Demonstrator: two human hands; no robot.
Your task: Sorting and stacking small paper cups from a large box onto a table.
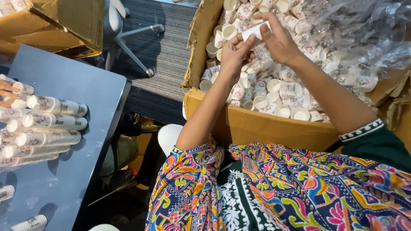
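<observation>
Gripping one short stack of cups (255,31) together, left hand (233,53) at seven o'clock, right hand (279,40) at four, above the box (257,126).

— How is the light here?

— Bright and even, soft indoor light from above. The plastic sheet (364,34) at two o'clock throws white glare in crinkled patches, and the table (64,141) at nine o'clock carries a pale sheen.

— Any shadows?

— Soft ones. The cup stacks (51,122) at nine o'clock cast short blurred shadows toward five o'clock on the table. The gap under the table edge at seven o'clock is dim, with little detail.

— Sharpness?

— Good in the middle: the cardboard box (257,126) and the patterned cloth (299,188) at five o'clock are crisp. The fingers (239,42) at twelve o'clock show slight smear. Straight edges bow a little toward the corners, and the far left edge is softer.
</observation>
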